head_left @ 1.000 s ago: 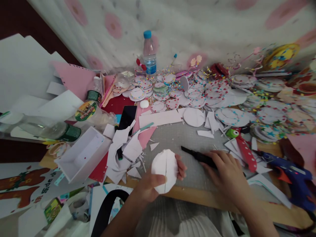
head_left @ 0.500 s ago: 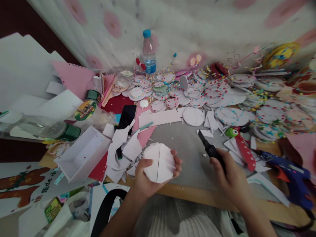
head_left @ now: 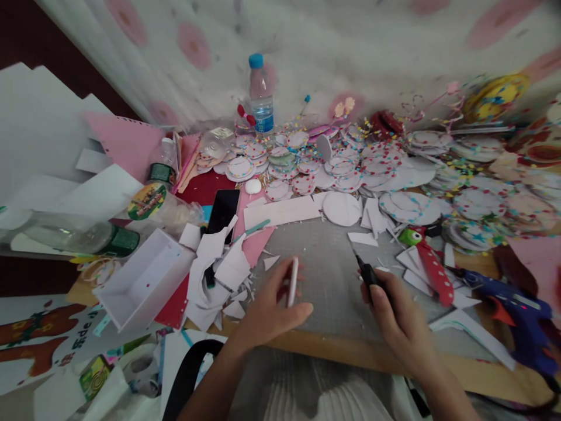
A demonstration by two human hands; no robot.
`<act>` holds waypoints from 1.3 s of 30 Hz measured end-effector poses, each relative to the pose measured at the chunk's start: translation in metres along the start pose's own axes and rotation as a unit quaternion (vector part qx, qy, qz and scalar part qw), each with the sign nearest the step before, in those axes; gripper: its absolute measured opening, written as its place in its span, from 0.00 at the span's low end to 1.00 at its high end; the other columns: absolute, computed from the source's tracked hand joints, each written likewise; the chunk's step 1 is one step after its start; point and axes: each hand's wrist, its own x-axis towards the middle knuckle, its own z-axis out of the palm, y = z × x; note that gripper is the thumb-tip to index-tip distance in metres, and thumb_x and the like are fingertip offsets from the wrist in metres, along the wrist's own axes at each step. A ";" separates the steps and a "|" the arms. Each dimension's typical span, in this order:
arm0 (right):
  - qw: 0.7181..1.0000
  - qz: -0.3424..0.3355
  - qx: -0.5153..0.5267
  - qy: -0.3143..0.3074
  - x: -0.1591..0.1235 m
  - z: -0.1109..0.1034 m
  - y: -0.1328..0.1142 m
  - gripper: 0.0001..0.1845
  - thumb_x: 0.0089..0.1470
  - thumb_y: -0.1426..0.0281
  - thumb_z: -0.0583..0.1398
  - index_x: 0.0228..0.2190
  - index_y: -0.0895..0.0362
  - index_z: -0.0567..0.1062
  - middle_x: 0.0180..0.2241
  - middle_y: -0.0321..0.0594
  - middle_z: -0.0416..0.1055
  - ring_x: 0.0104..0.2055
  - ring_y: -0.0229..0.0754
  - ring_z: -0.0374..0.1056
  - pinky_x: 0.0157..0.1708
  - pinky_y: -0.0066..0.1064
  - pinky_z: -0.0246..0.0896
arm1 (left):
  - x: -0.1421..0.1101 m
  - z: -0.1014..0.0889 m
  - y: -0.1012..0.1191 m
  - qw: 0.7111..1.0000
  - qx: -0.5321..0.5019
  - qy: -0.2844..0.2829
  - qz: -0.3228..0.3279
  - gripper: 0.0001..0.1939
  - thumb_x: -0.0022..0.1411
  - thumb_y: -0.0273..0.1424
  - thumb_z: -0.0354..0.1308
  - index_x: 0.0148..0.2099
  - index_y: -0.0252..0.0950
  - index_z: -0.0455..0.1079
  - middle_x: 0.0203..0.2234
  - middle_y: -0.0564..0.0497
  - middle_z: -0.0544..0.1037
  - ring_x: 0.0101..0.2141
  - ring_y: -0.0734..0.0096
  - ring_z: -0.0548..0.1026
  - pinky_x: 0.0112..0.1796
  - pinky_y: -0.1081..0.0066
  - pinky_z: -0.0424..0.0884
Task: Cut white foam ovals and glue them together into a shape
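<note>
White board piece (head_left: 293, 283): located just below the centre of the frame, raised in front of the grey cutting mat (head_left: 326, 251), standing near-vertical and seen edge-on; its faces cannot be inspected from this angle. The left hand (head_left: 270, 307) grips it, the index finger along its left side and other fingertips showing past its right side. The thumb is extended toward the right of the frame, near the lower end of the piece; whether it touches cannot be told.

Right of centre, the right hand (head_left: 397, 307) has its fingers closed around the handle of a black knife (head_left: 369, 275), whose narrow end points to the upper left, well apart from the piece.

Immediately left of the left hand, white offcuts (head_left: 232, 269) lie in a loose heap. Above these rests a black phone (head_left: 223, 210); further left sits an open white box (head_left: 146, 286), tilted. Above the mat lie a white strip (head_left: 283, 213) and, to its right, a flat white disc (head_left: 342, 209). A blue glue gun (head_left: 512, 316) lies at lower right. Upper centre: a blue-capped bottle (head_left: 262, 99), upright before a curtain (head_left: 307, 35).
</note>
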 end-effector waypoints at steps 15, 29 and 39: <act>0.943 -0.278 -0.090 -0.160 0.004 0.005 -0.025 0.13 0.64 0.61 0.50 0.43 0.57 0.66 0.28 0.39 0.75 0.26 0.40 0.72 0.25 0.29 0.60 | -0.001 -0.009 0.015 0.936 0.350 0.004 0.027 0.46 0.42 0.28 0.65 0.63 0.33 0.50 0.59 0.39 0.59 0.60 0.54 0.58 0.60 0.56 0.54; 0.948 -0.272 -0.160 -0.040 0.013 0.004 -0.005 0.19 0.65 0.58 0.48 0.41 0.59 0.69 0.25 0.41 0.76 0.22 0.41 0.73 0.22 0.28 0.62 | -0.012 -0.016 -0.006 0.985 0.130 -0.107 0.024 0.43 0.43 0.26 0.62 0.62 0.43 0.53 0.57 0.46 0.64 0.56 0.54 0.65 0.56 0.58 0.60; 0.947 -0.289 -0.106 -0.095 0.007 -0.007 -0.019 0.14 0.64 0.61 0.51 0.43 0.58 0.67 0.24 0.38 0.74 0.22 0.40 0.71 0.22 0.28 0.61 | -0.018 -0.010 0.014 0.957 0.280 -0.040 0.066 0.45 0.42 0.23 0.61 0.62 0.45 0.49 0.60 0.47 0.56 0.60 0.55 0.57 0.59 0.58 0.55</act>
